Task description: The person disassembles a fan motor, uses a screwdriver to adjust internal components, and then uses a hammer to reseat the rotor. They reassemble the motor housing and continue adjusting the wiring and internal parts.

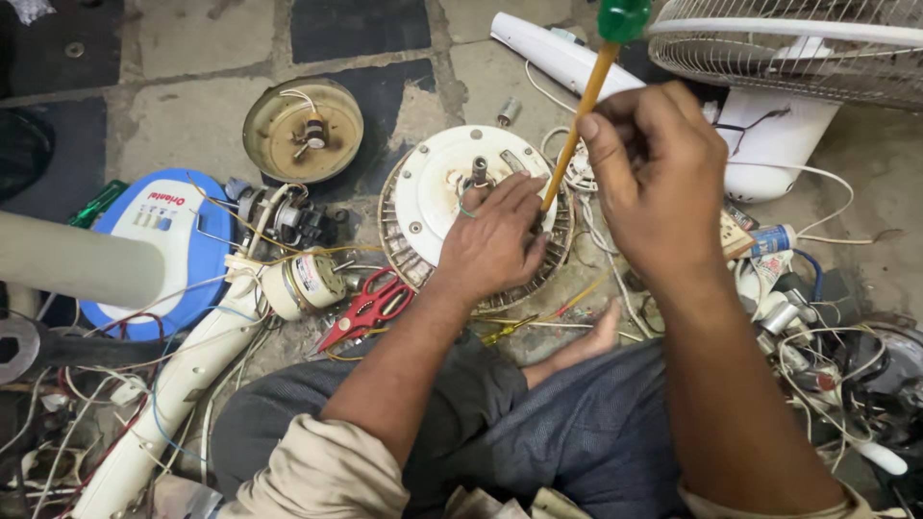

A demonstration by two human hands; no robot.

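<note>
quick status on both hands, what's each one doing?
Left hand: open, resting flat on the round white fan motor housing.
Right hand: closed on the yellow-shafted, green-handled screwdriver.

At my nine o'clock lies a blue fan base (154, 250) with a white oval label panel (165, 213). At three o'clock, a small white-and-blue tube (772, 239) lies beside a cream switch plate (735, 234).
</note>
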